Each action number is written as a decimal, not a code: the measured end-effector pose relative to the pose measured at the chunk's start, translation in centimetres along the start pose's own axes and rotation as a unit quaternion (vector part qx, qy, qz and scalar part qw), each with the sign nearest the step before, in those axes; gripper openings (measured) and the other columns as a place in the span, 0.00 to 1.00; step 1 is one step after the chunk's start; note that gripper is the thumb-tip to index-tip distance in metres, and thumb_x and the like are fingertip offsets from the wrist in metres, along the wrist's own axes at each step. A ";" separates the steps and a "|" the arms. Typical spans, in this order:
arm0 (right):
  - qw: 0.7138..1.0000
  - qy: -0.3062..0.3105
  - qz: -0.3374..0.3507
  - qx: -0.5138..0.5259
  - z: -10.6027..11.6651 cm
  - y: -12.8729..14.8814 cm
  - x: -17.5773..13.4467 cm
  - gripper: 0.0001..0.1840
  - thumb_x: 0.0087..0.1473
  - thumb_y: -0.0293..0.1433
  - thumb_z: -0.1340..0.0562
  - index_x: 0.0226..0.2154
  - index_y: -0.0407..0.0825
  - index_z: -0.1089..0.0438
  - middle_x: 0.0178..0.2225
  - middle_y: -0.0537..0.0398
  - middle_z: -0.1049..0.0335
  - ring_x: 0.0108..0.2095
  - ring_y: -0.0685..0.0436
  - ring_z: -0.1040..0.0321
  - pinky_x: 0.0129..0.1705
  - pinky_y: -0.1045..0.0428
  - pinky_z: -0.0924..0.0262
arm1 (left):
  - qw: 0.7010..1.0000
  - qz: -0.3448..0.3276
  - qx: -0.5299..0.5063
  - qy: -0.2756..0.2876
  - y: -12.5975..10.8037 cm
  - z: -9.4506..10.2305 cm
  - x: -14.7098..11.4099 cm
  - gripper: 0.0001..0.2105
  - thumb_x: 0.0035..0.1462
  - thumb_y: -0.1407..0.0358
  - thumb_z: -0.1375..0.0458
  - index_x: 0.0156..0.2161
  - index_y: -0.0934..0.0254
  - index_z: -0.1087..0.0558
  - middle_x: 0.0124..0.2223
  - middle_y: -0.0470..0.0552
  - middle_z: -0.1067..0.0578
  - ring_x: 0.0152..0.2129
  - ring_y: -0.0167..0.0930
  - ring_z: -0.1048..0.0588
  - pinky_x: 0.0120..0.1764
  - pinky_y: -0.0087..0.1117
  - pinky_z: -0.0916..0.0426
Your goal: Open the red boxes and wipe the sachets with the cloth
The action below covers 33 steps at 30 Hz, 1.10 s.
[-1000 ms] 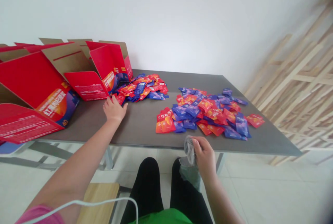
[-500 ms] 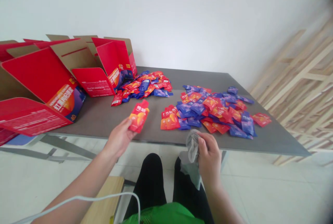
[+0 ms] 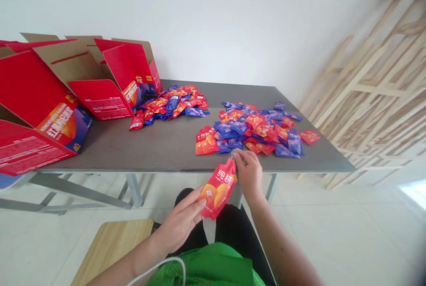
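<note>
My left hand [image 3: 184, 221] is closed on the lower end of a red and orange pouch [image 3: 218, 190], its printed front facing up. At the pouch's top end, the fingers of my right hand [image 3: 249, 173] pinch a grey cloth [image 3: 234, 154], most of it hidden behind the pouch and the hand. Both hands are above my lap, in front of the table edge. Beyond them lies a wide pile of red and blue pouches [image 3: 256, 128], with a few red pouches [image 3: 206, 139] laid together at its left side.
A second heap of pouches [image 3: 173, 102] lies farther left on the grey table [image 3: 159, 146]. Open red cartons [image 3: 100, 99] stand along the left. Wooden frames [image 3: 372, 91] lean at right, and a wooden stool [image 3: 111, 244] is below left.
My left hand has brought the pouch right and down from over the table. My right hand has moved slightly up and left with the cloth, meeting the pouch's top.
</note>
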State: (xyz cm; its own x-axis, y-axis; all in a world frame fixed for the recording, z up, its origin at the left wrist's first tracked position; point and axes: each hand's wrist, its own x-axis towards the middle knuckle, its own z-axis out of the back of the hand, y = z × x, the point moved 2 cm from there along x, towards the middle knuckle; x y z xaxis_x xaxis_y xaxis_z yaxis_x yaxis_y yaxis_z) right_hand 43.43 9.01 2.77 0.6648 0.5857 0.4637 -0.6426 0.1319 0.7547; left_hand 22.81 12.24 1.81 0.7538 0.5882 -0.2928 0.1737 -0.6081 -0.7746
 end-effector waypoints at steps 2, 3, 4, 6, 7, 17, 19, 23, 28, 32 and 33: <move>0.996 -0.082 -0.005 0.030 1.7 0.4 -0.7 0.17 0.60 0.41 0.42 0.42 0.49 0.23 0.41 0.47 0.27 0.43 0.40 0.30 0.46 0.45 0.34 | 1.000 -0.019 -0.010 -0.021 -0.5 -0.4 -0.1 0.21 0.57 0.60 0.38 0.55 0.61 0.28 0.57 0.56 0.26 0.55 0.40 0.28 0.54 0.39 0.31; 0.993 -0.104 0.011 0.047 2.2 1.1 -1.5 0.16 0.60 0.40 0.41 0.43 0.50 0.23 0.41 0.47 0.28 0.43 0.41 0.30 0.46 0.46 0.34 | 0.999 -0.031 -0.010 -0.027 -0.6 -0.7 0.1 0.21 0.58 0.60 0.39 0.56 0.61 0.29 0.57 0.56 0.25 0.55 0.40 0.28 0.55 0.39 0.32; 0.993 -0.094 0.041 0.064 2.4 2.1 -2.4 0.15 0.60 0.39 0.41 0.43 0.51 0.23 0.41 0.48 0.28 0.42 0.41 0.30 0.45 0.46 0.34 | 0.999 -0.040 -0.006 -0.024 -0.7 -1.0 0.4 0.21 0.58 0.60 0.39 0.56 0.62 0.29 0.56 0.56 0.25 0.54 0.39 0.28 0.55 0.39 0.32; 0.990 0.008 0.111 0.086 1.9 3.9 -3.9 0.13 0.59 0.37 0.39 0.42 0.54 0.22 0.42 0.50 0.27 0.41 0.42 0.29 0.43 0.48 0.34 | 0.998 -0.053 0.015 -0.004 -0.5 -1.3 0.9 0.22 0.59 0.60 0.40 0.57 0.62 0.30 0.57 0.56 0.26 0.55 0.40 0.28 0.55 0.39 0.33; 0.986 0.065 0.128 0.082 1.5 4.4 -4.3 0.12 0.58 0.37 0.38 0.42 0.56 0.21 0.43 0.51 0.27 0.41 0.42 0.28 0.43 0.49 0.34 | 0.998 -0.053 0.034 0.009 -0.2 -1.3 1.0 0.22 0.59 0.59 0.40 0.57 0.62 0.30 0.58 0.56 0.27 0.55 0.40 0.29 0.56 0.40 0.33; 0.969 0.101 -0.135 0.183 0.9 1.2 -2.0 0.21 0.56 0.47 0.41 0.36 0.48 0.23 0.36 0.49 0.24 0.39 0.40 0.28 0.44 0.48 0.36 | 0.822 -0.258 0.508 -0.003 -1.7 -0.4 0.7 0.23 0.68 0.63 0.55 0.66 0.57 0.42 0.68 0.52 0.39 0.65 0.37 0.41 0.66 0.44 0.46; 0.951 0.137 -0.136 0.242 0.5 2.2 -3.5 0.20 0.55 0.48 0.40 0.36 0.49 0.24 0.37 0.50 0.24 0.40 0.41 0.28 0.44 0.49 0.36 | 0.717 -0.316 0.618 0.065 -2.1 -1.3 0.8 0.24 0.67 0.66 0.53 0.67 0.57 0.43 0.69 0.53 0.41 0.66 0.38 0.43 0.66 0.47 0.49; 0.917 0.124 -0.211 0.316 0.0 2.6 -4.9 0.22 0.58 0.50 0.42 0.39 0.49 0.26 0.36 0.52 0.23 0.38 0.42 0.28 0.43 0.50 0.36 | 0.701 -0.357 0.614 0.073 -2.1 -1.2 0.6 0.28 0.64 0.61 0.47 0.67 0.62 0.45 0.68 0.61 0.41 0.64 0.43 0.42 0.63 0.50 0.45; 0.896 0.146 -0.241 0.342 0.2 2.1 -4.1 0.24 0.57 0.51 0.41 0.38 0.48 0.26 0.31 0.54 0.24 0.32 0.44 0.29 0.37 0.51 0.36 | 0.886 -0.170 0.430 0.032 -1.9 0.0 0.8 0.15 0.64 0.57 0.47 0.46 0.65 0.26 0.42 0.56 0.22 0.40 0.37 0.24 0.47 0.40 0.30; 0.946 0.075 -0.173 0.265 1.8 1.4 -3.4 0.23 0.59 0.48 0.43 0.38 0.47 0.25 0.35 0.50 0.24 0.38 0.42 0.29 0.42 0.49 0.35 | 0.945 -0.084 0.311 0.049 -1.8 0.1 0.6 0.13 0.61 0.57 0.44 0.42 0.65 0.23 0.37 0.51 0.20 0.36 0.35 0.24 0.44 0.35 0.31; 0.963 0.013 -0.141 0.230 2.5 1.3 -3.4 0.22 0.60 0.47 0.44 0.39 0.47 0.25 0.38 0.49 0.25 0.41 0.41 0.29 0.44 0.47 0.36 | 0.949 -0.087 0.302 0.032 -1.8 0.1 0.5 0.13 0.61 0.57 0.44 0.42 0.64 0.23 0.38 0.51 0.20 0.36 0.35 0.24 0.44 0.34 0.31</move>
State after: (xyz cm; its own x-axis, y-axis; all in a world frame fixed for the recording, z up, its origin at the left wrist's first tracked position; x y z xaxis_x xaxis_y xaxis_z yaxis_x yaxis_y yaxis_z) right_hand 41.28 5.21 3.37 0.7745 0.5992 0.2030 -0.1978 -0.0753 0.9773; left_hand 22.81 13.74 2.98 0.7877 0.6057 -0.1120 -0.0822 -0.0769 -0.9936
